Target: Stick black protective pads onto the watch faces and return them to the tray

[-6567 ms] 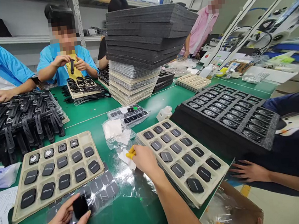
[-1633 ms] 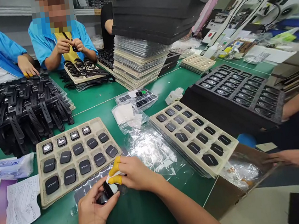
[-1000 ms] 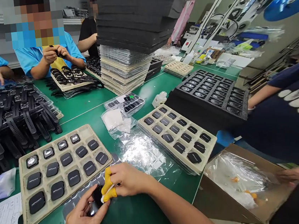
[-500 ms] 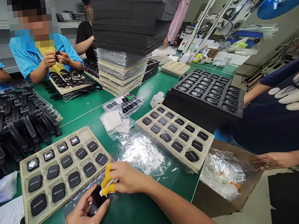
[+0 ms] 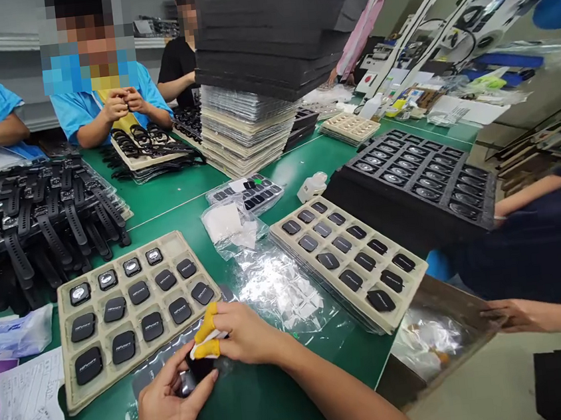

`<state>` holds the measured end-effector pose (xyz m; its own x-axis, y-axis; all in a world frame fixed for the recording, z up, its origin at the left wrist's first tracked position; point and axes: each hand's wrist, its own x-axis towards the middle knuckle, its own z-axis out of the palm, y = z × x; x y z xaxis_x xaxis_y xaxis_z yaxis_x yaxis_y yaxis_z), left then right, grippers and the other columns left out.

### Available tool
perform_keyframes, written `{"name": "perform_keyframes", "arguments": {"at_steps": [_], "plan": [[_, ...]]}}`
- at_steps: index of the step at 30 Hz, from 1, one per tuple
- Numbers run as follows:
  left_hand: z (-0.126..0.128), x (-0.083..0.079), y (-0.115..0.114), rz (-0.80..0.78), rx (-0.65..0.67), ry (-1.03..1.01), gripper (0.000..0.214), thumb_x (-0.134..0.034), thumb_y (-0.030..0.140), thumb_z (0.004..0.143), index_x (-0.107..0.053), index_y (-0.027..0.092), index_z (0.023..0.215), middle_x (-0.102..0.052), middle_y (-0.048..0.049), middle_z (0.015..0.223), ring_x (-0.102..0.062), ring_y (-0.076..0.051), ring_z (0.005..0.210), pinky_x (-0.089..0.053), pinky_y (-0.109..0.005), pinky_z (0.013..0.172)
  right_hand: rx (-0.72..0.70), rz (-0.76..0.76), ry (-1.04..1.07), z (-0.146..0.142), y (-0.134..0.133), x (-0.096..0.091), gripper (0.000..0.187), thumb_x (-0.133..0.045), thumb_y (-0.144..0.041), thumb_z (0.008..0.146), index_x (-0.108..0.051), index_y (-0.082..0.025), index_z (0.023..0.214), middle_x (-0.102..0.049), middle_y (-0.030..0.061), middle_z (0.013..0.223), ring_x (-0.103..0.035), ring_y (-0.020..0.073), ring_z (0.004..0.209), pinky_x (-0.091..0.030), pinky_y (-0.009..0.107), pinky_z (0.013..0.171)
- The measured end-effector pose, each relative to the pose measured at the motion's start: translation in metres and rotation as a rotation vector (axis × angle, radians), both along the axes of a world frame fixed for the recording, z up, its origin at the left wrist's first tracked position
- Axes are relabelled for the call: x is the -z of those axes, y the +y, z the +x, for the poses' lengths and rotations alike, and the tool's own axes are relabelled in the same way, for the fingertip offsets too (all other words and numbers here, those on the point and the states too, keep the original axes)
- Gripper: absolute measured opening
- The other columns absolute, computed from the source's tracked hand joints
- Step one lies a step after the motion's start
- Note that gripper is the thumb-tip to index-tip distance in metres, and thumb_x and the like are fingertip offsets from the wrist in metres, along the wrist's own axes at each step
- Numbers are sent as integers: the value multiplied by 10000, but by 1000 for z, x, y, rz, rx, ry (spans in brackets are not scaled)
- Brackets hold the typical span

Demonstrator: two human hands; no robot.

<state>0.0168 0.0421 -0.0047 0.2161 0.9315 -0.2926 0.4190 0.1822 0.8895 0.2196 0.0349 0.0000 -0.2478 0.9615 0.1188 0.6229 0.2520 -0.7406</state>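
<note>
My left hand (image 5: 166, 404) holds a black square smartwatch body (image 5: 202, 372) low over the table, its fingers and thumb round the edges. Yellow finger cots cover fingertips of my right hand (image 5: 248, 333), which pinches a white wipe (image 5: 206, 348) against the watch's dark face. Just beyond is a beige tray (image 5: 177, 246) of square watch bodies, several with a "HiFuture" label film and several with the shiny sensor side up. Under my hands lies a clear plastic sheet, partly hidden.
A second stack of beige trays (image 5: 276, 229) stands right, with clear bags (image 5: 281, 283) between. Behind it is a black foam tray (image 5: 417, 175). Strapped watches (image 5: 34, 209) pile at left; a tall tray stack (image 5: 247, 133) stands behind. A co-worker's hand grips a carton (image 5: 469, 357).
The view has swung slightly left, so things sit further right. My right hand and the wipe stay on the watch face. At far left, a co-worker's yellow-tipped hand shows more fully.
</note>
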Motion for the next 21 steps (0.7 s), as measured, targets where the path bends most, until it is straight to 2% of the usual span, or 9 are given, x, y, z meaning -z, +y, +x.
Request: {"name": "perform_keyframes", "arguments": {"at_steps": [2, 5, 8, 9, 13, 17, 21], "plan": [[-2, 0, 0, -56, 24, -37, 570, -841, 429, 618, -763, 198, 1133, -800, -41, 903, -771, -223, 816, -632, -252, 770, -29, 7, 100, -1, 0, 0, 205, -740, -381, 873, -769, -182, 909, -668, 24, 850, -619, 121, 743, -460, 224, 631], [-3, -2, -2, -9, 77, -18, 499, -833, 371, 645, -765, 196, 1108, -799, -45, 914, -760, -222, 801, -629, -278, 785, -88, 14, 187, -3, -1, 1, 188, -733, -374, 882, -773, -193, 911, -677, 24, 840, -623, 126, 753, -471, 231, 656], [-4, -4, -4, 13, 110, -37, 479, -802, 335, 713, -736, 190, 1165, -798, -53, 977, -754, -211, 857, -613, -285, 840, 27, 43, 162, -3, -4, 1, 187, -693, -351, 917, -762, -192, 986, -690, 53, 902, -636, 147, 817, -494, 258, 712], [-4, -5, -5, 12, 109, -46, 488, -794, 323, 729, -724, 184, 1191, -796, -58, 993, -751, -204, 871, -609, -278, 839, 25, 39, 157, -2, -4, 0, 180, -694, -344, 917, -763, -194, 989, -687, 55, 905, -634, 145, 812, -494, 258, 706], [-4, -8, -7, 16, 118, -44, 495, -800, 298, 723, -722, 169, 1194, -790, -64, 987, -740, -195, 852, -604, -270, 799, -104, -29, 170, -1, -6, -2, 119, -709, -293, 903, -763, -193, 939, -681, 46, 886, -633, 134, 788, -487, 244, 675], [-4, -7, -8, 28, 94, -53, 493, -814, 311, 709, -726, 193, 1179, -786, -44, 933, -735, -194, 832, -610, -284, 786, 23, 9, 172, -2, -5, -2, 117, -722, -292, 893, -747, -192, 948, -688, 47, 895, -632, 143, 805, -491, 258, 703], [-4, -3, -9, 45, 111, -58, 468, -810, 274, 702, -733, 220, 1160, -785, -31, 916, -736, -192, 802, -619, -299, 773, -121, -10, 211, -4, -5, -2, 91, -740, -275, 875, -765, -210, 933, -673, 27, 855, -625, 126, 761, -479, 238, 662]]}}
